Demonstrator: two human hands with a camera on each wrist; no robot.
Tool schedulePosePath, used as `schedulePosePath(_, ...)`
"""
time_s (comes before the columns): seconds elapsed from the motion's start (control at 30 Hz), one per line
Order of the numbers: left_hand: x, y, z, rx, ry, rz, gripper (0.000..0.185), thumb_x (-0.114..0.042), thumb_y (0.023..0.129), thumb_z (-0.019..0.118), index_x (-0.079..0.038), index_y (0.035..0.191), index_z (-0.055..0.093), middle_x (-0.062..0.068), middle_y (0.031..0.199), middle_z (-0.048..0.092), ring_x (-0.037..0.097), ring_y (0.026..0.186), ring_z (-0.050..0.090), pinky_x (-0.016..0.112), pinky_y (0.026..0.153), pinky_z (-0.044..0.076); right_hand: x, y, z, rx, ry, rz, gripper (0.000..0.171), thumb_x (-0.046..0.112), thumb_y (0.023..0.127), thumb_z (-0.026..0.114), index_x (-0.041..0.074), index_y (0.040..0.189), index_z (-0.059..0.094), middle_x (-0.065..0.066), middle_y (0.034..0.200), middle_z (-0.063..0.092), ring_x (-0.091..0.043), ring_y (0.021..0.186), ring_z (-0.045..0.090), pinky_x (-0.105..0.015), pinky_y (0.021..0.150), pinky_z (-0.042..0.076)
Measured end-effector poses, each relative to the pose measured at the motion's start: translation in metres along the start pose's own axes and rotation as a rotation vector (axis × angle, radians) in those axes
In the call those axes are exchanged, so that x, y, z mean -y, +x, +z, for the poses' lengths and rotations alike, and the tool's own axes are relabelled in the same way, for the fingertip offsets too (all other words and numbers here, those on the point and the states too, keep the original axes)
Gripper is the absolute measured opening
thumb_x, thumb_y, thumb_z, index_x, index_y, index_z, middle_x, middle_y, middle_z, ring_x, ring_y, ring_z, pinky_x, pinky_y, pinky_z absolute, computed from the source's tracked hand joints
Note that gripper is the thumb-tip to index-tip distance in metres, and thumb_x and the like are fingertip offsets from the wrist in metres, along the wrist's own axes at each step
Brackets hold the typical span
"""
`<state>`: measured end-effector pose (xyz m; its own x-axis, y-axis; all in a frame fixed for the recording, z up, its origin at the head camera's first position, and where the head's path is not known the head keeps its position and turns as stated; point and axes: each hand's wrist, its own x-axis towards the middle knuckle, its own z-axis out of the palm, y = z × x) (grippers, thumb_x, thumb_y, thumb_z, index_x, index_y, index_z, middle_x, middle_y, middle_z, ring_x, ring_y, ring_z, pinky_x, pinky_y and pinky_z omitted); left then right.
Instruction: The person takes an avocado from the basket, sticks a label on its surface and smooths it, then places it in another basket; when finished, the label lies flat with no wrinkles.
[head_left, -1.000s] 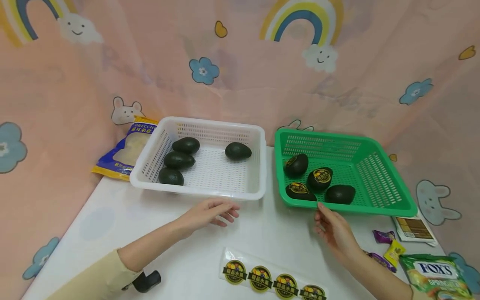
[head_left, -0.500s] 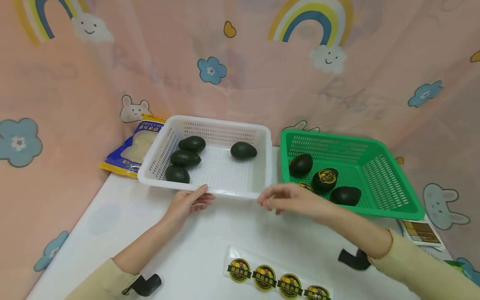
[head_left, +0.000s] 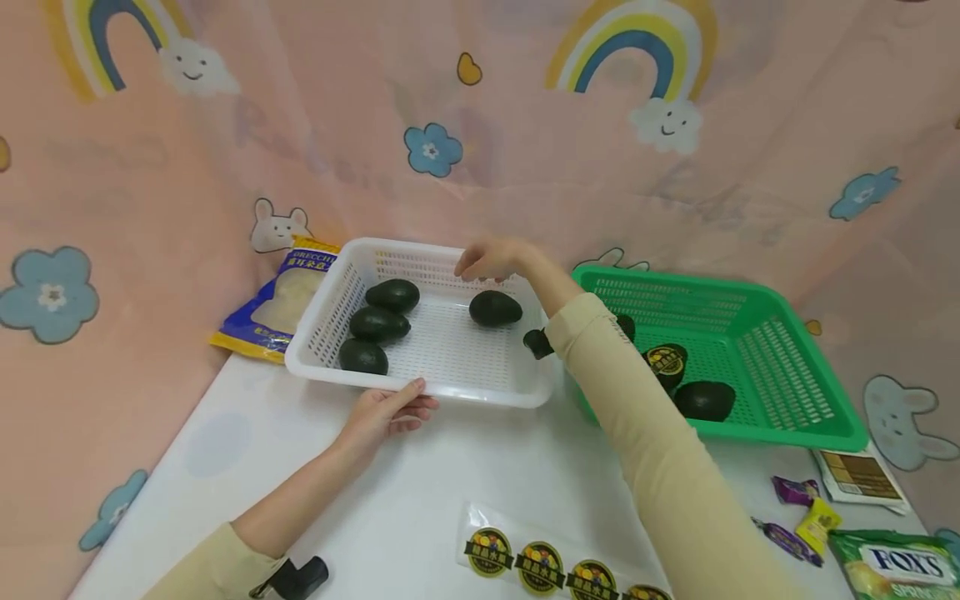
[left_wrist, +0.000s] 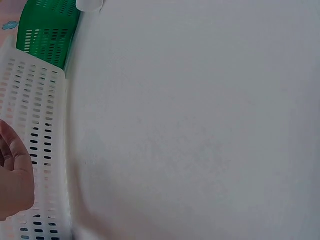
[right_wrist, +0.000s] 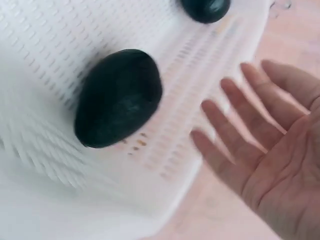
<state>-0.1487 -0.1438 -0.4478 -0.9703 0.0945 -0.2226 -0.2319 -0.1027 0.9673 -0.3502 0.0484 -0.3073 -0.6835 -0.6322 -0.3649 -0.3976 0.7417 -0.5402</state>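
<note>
A white basket (head_left: 450,387) holds several dark avocados, three at its left (head_left: 378,323) and one alone at its right (head_left: 495,308). My right hand (head_left: 486,258) hovers over the basket's far rim, just above the lone avocado (right_wrist: 119,97). In the right wrist view that hand (right_wrist: 260,160) is empty, with its fingers spread. My left hand (head_left: 388,408) rests against the basket's near wall, thumb at the rim; the left wrist view shows only its edge (left_wrist: 12,175) beside the white wall (left_wrist: 45,150). My right sleeve (head_left: 637,417) crosses in front of the green basket (head_left: 787,417).
The green basket holds a stickered avocado (head_left: 666,362) and a plain one (head_left: 705,400). A strip of round stickers (head_left: 555,567) lies at the table's front. A blue-yellow bag (head_left: 281,300) leans at the back left. Wrapped candies (head_left: 813,525), a candy bag (head_left: 896,567) and a card (head_left: 858,475) lie at the right.
My right hand left the green basket's front edge and swung left and away to above the white basket's far side. My left hand moved up against the white basket's near wall.
</note>
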Motion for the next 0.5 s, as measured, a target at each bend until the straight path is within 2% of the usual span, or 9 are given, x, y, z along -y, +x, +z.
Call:
schedulePosePath(0.1, 0.002, 0.0, 0.002, 0.003, 0.003, 0.004, 0.037, -0.032, 0.096, 0.063, 0.004, 0.097, 0.073, 0.003, 0.083, 0.073, 0.011, 0.076, 0.067, 0.025, 0.072, 0.055, -0.018, 0.009, 0.007, 0.021, -0.121, 0.131, 0.042, 0.021, 0.098, 0.054, 0.01, 0.139, 0.054, -0.009, 0.141, 0.05, -0.026, 0.115, 0.049, -0.039, 0.089, 0.046)
schedulePosePath(0.2, 0.002, 0.001, 0.003, 0.0, 0.008, 0.009, 0.038, -0.032, 0.096, 0.063, 0.005, 0.096, 0.072, 0.004, 0.082, 0.073, 0.012, 0.075, 0.066, 0.026, 0.072, 0.055, -0.034, 0.014, 0.019, 0.077, -0.125, 0.206, 0.051, 0.021, 0.096, 0.059, 0.012, 0.144, 0.047, -0.009, 0.149, 0.042, -0.028, 0.13, 0.043, -0.047, 0.1, 0.043)
schedulePosePath(0.3, 0.003, 0.0, 0.002, -0.006, 0.015, 0.012, 0.038, -0.032, 0.096, 0.063, 0.005, 0.095, 0.072, 0.006, 0.083, 0.073, 0.012, 0.075, 0.065, 0.026, 0.071, 0.055, -0.042, 0.018, 0.031, 0.17, -0.063, 0.21, 0.058, 0.021, 0.091, 0.067, 0.015, 0.144, 0.046, -0.009, 0.152, 0.036, -0.029, 0.135, 0.037, -0.049, 0.1, 0.043)
schedulePosePath(0.5, 0.002, 0.002, -0.001, -0.002, 0.019, 0.02, 0.038, -0.032, 0.097, 0.062, 0.005, 0.094, 0.073, 0.003, 0.081, 0.072, 0.012, 0.074, 0.065, 0.026, 0.07, 0.055, -0.032, 0.026, 0.053, 0.357, -0.041, 0.194, 0.076, 0.027, 0.081, 0.08, 0.018, 0.146, 0.042, -0.009, 0.155, 0.029, -0.027, 0.136, 0.035, -0.039, 0.091, 0.051)
